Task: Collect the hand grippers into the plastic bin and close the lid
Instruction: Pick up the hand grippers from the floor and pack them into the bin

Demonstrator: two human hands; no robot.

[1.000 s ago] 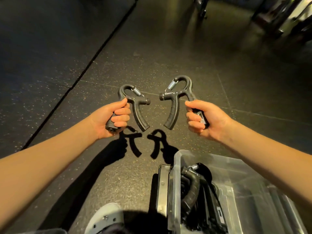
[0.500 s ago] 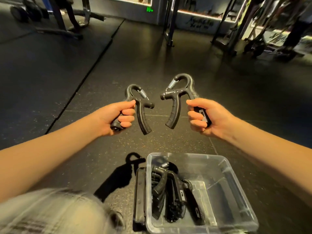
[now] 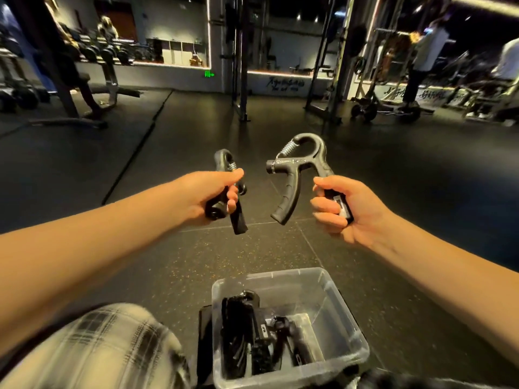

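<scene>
The left hand [image 3: 209, 193] curls tight round a handle of a black gripper [image 3: 223, 159], thumb on top. The right hand [image 3: 348, 210] curls round one handle of a grey gripper [image 3: 292, 178]; its other handle hangs free. Both are held in the air, apart, beyond the clear bin [image 3: 335, 300] on the floor [image 3: 407, 197], which holds more grippers [image 3: 250, 335]. Print on the grey gripper's bar and label is too small to read.

Dark speckled gym floor [image 3: 179, 265].
Bears a clear plastic bin [image 3: 280, 287] near, dark flat panel [image 3: 204, 338] against its left side; rack [image 3: 242, 80] and bench [image 3: 84, 88] far off.
</scene>
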